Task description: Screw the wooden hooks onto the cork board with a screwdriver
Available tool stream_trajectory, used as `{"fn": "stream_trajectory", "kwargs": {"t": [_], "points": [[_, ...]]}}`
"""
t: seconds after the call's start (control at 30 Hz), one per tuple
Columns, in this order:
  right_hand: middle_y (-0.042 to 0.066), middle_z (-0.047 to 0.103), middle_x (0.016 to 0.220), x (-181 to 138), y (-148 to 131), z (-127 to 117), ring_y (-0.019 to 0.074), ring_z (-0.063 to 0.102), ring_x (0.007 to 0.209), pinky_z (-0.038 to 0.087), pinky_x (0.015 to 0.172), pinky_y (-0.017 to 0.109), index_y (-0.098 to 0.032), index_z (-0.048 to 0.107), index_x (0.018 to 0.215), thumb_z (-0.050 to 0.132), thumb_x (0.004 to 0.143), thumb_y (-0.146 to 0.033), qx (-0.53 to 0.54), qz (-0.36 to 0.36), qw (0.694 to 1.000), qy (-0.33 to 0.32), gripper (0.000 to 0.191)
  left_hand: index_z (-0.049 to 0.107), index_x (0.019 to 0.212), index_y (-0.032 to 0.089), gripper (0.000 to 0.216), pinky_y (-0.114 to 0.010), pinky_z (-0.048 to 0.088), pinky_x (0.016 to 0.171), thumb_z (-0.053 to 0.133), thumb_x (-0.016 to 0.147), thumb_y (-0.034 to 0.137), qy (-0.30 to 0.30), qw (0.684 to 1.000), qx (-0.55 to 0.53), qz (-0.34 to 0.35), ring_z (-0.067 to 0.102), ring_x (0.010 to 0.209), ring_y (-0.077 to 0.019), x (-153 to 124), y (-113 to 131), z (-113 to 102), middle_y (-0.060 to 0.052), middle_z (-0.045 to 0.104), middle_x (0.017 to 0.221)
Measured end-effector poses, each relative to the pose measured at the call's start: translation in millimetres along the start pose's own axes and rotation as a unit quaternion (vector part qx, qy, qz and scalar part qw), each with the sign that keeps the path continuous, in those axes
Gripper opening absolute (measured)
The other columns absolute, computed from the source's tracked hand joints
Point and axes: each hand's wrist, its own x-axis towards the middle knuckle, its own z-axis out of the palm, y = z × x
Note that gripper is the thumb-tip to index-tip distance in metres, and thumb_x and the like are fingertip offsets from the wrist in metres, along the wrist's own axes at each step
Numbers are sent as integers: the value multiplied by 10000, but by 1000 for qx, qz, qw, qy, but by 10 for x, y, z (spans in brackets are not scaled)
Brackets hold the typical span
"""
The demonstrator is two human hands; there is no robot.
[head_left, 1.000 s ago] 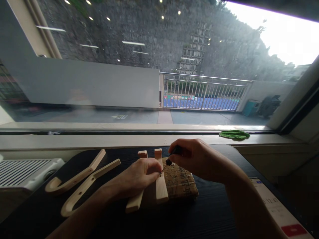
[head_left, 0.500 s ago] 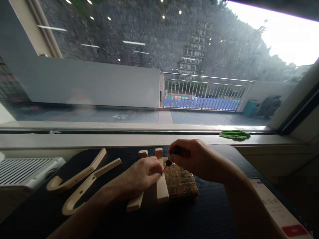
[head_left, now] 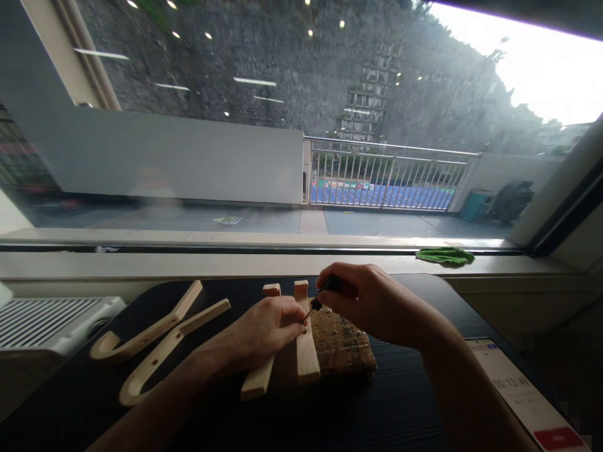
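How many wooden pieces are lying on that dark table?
4. Two curved pieces lie side by side at the left; two straight slats lie in the middle, one under the left hand, one under the screwdriver in the right hand. Others may be hidden.

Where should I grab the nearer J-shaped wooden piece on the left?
Pinch the nearer J-shaped piece from above, across its straight arm near the far end: it lies flat on the table, and there it stands clear of the other J-shaped piece.

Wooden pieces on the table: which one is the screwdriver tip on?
The right-hand straight slat, by the patterned pad; the right hand's screwdriver meets it. Both hooked pieces lie apart, leftward.
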Motion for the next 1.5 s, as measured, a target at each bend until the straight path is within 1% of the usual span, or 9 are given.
{"fn": "stream_trajectory", "kwargs": {"t": [0.23,0.53,0.7,0.83,1.0,1.1,1.23,1.3,1.5], "points": [[-15,600,766,72,16,75,92,508,663,368,593,216,-207,598,939,541,824,-290,25,-22,999,43,153,631,756,199,172,-247,357,704,469,797,241,3,1000,-3,-2,542,771,-140,1,46,-4,20,612,792],[10,625,779,92,44,115,112,556,700,394,625,236,-183,589,948,502,853,-276,49,-20,998,44,158,635,763,187,178,-250,368,693,469,784,249,-1,1000,-5,1,545,769,-149,11,-9,-9,4,620,785],[18,621,832,111,36,163,122,558,747,402,663,253,-202,524,1102,477,863,-234,55,-29,996,57,246,627,763,182,185,-253,382,691,457,790,251,-26,1000,-17,-2,541,760,-150,-10,97,-75,-1,608,777],[32,622,870,123,10,188,126,555,763,404,667,260,-208,473,1176,425,885,-211,66,-38,996,40,294,627,760,187,190,-256,388,705,453,795,255,-29,999,-23,-5,539,769,-152,-29,149,-112,-8,610,780],[48,619,969,110,-31,170,138,551,846,407,710,275,-214,466,1185,370,906,-191,83,-47,995,15,296,625,769,186,189,-255,384,704,455,794,263,-29,999,-22,-7,543,781,-160,-26,98,-92,-14,618,779],[51,618,984,112,-37,169,140,550,869,406,723,278,-213,457,1195,361,904,-172,89,-46,995,16,309,622,750,186,183,-249,376,692,459,791,259,-12,1000,-14,-4,541,764,-154,-20,61,-73,-2,611,759],[47,620,937,119,-41,179,131,554,809,407,690,270,-209,461,1199,377,898,-173,81,-47,996,9,314,627,772,187,208,-256,379,715,439,804,270,-24,1000,-9,8,548,792,-162,-15,32,-56,-5,621,784],[42,619,922,119,-45,180,130,552,802,408,689,269,-210,462,1191,376,900,-177,80,-50,995,16,305,623,763,187,208,-262,381,708,446,798,289,-13,1000,-4,2,547,784,-166,-9,8,-35,-10,619,776],[54,613,963,114,-40,178,141,549,850,412,719,274,-203,464,1178,370,898,-164,74,-55,995,31,298,622,760,192,189,-255,381,687,458,788,281,-8,1000,-12,-8,549,757,-158,-9,14,-28,-6,617,773]]}}
